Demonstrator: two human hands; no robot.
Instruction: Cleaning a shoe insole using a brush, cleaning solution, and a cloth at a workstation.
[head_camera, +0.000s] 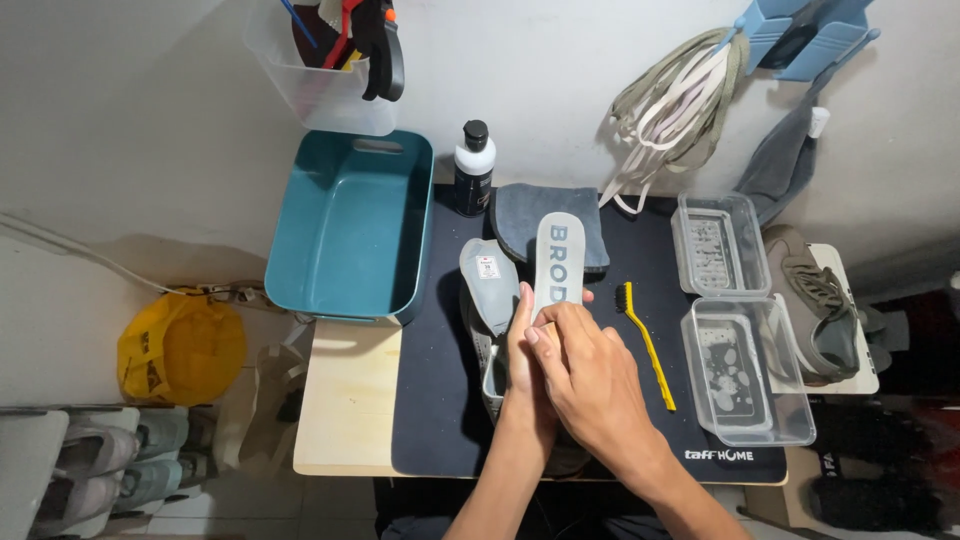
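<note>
While both hands meet over the dark mat (430, 400), the left hand (522, 350) clamps the lower end of a grey insole (558, 262) from beneath so it stands clear of the table. The right hand (585, 365) lies over that same end, fingers pressed on it. A second insole (490, 285) rests on what seems a grey shoe (487, 375), mostly hidden. The yellow brush (645, 340) lies just right, within reach.

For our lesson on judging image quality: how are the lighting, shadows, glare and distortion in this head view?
Head view: bright, even light from above; the teal basin throws a soft shadow on the wooden table; the hands and insole are sharp; mild glare on the clear plastic containers; wide-angle bending at the edges; the lower right corner is dark.
</note>
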